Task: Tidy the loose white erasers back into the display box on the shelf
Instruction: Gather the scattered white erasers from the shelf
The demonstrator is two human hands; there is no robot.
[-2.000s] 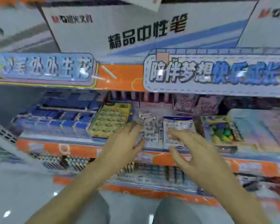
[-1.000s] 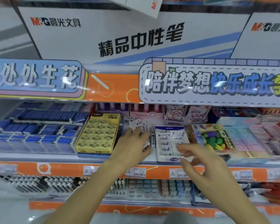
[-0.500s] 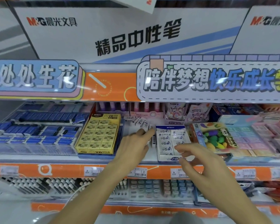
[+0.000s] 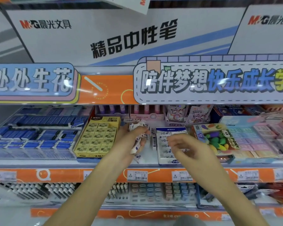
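Item, frame centre: my left hand (image 4: 129,144) closed around a clutch of loose white erasers (image 4: 136,146), one poking out below the fingers; my right hand (image 4: 189,148) hovers half-curled and blurred over the display box (image 4: 169,159), empty as far as I can tell. Erasers judged light, firm and slick-sleeved, best pinched across the long sides. Beyond: more strays (image 4: 138,124) lie behind, between the yellow 2B eraser box (image 4: 97,136) and the display box, a narrow lane under the low shelf sign.

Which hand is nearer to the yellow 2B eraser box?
Left. The left hand, gripping loose white erasers, is just right of the yellow 2B eraser box; the right hand is farther right, over the white display box.
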